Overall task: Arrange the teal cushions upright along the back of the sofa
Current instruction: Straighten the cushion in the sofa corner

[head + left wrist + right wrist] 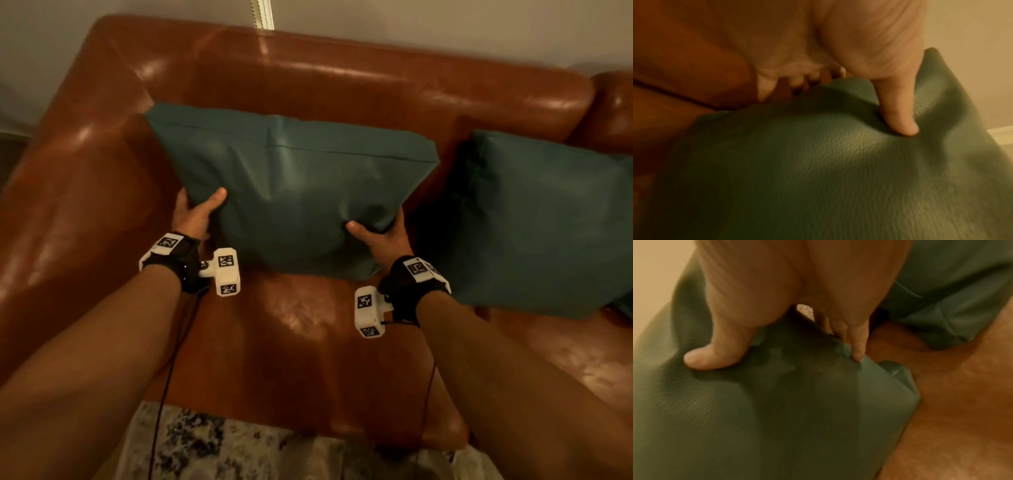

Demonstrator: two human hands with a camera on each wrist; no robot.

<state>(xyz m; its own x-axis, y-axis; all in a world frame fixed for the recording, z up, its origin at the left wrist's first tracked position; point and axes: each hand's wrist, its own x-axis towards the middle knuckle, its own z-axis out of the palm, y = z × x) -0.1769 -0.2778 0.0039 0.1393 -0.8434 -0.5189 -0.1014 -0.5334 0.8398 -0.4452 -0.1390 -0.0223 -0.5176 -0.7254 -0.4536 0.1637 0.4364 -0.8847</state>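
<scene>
A teal leather cushion [294, 192] [818, 170] [766, 410] stands tilted against the back of the brown leather sofa [342, 78], near its left arm. My left hand [197, 214] [838, 100] grips its left edge, thumb pressed into the front face and fingers behind. My right hand [380, 236] [777, 350] grips the lower right corner the same way. A second teal cushion [544, 219] [941, 296] leans against the sofa back to the right, untouched.
The sofa's left armrest [68, 171] rises beside the held cushion. Bare seat leather [291, 342] lies in front of both cushions. A patterned rug [239, 452] covers the floor below the seat edge. A pale wall [445, 27] stands behind the sofa.
</scene>
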